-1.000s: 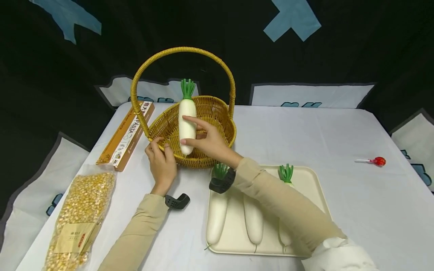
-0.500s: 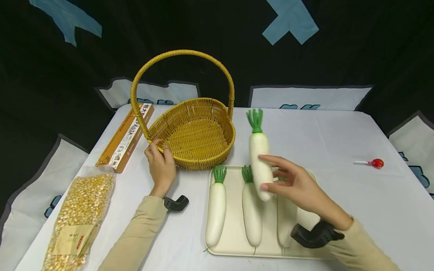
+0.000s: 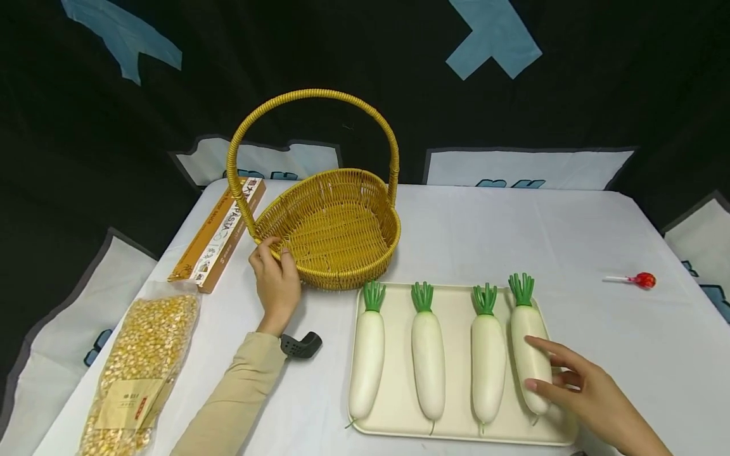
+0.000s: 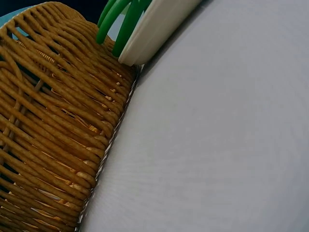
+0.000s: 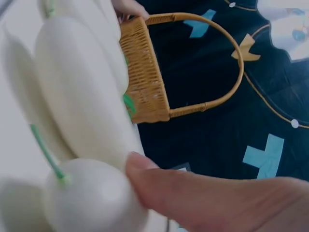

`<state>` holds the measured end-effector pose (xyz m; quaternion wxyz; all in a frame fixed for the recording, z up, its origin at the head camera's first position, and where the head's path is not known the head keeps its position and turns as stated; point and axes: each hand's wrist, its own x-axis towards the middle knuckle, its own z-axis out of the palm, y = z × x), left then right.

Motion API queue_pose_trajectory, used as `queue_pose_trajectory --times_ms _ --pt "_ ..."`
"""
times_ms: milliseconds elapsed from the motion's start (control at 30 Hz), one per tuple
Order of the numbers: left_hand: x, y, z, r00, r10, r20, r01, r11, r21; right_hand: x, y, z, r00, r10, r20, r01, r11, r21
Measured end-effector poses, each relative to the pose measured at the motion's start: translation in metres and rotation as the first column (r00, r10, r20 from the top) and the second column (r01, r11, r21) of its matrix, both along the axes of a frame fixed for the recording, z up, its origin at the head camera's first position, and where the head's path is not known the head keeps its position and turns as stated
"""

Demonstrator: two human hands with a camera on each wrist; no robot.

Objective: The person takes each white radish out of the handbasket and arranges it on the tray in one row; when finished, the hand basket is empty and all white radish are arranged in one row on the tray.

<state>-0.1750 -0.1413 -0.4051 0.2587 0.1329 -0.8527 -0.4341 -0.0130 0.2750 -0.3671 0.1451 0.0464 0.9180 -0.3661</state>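
My left hand grips the near-left rim of a yellow wicker basket with a tall arched handle. Nothing lies inside the basket. At the tray's right side, my right hand holds a white radish with green stalks between thumb and fingers. That radish appears close up in the right wrist view, the thumb against it. Several more white radishes lie side by side on the cream tray. The left wrist view shows the basket's woven side, but no hand.
A pasta box lies left of the basket. Nearer the front left is a clear bag of corn kernels. A red lollipop lies at the far right of the white table. Dark cloth hangs behind.
My right hand has carried the radish from over the basket, rightward and toward me, down to the tray's right side. My left hand has stayed on the basket rim.
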Motion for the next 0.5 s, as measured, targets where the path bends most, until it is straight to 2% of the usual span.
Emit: queue_pose_trajectory --times_ms 167,500 --pt "0.001 0.000 0.001 1.000 -0.004 0.004 0.004 1.000 0.008 0.005 0.006 -0.002 0.996 0.010 0.085 -0.018 0.995 0.097" --pt "0.001 0.000 0.001 1.000 -0.004 0.005 0.004 1.000 0.003 0.005 0.016 0.008 0.985 0.041 0.169 -0.084 0.963 0.255"
